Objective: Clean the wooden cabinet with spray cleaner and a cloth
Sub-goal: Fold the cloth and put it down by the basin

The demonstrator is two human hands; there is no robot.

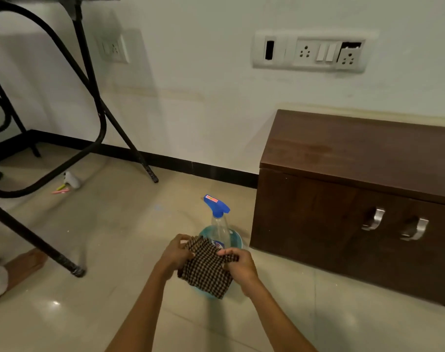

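Both hands held a checked brown-and-cream cloth [206, 273] low over the tiled floor [89, 288], just off the left front corner of the wooden cabinet [356, 189]. The left hand [177, 255] had its fingers curled into the cloth's far left edge. The right hand [238, 265] pinched the edge nearer the cabinet, thumb on top. The cloth hung bunched and partly folded between them, clear of the cabinet.

The spray bottle [220, 224] stood upright on the floor just left of the cabinet's left side. It was close to the cabinet without touching it, and directly beyond the cloth. Its blue trigger head pointed away from the cabinet, and its clear neck widened into a pale blue round base half hidden by the cloth. Whether that round shape was the bottle's own body or a basin under it could not be told.

The cabinet itself was dark brown, set against the white wall, with two curved metal handles [375, 219] on its front. A white socket panel [310, 50] sat on the wall above the cabinet. Well to the cabinet's left stood a black metal table frame [89, 80], and a small white object [71, 180] lay on the floor beneath it. Farther left again, a bare foot [25, 265] rested on the tiles.
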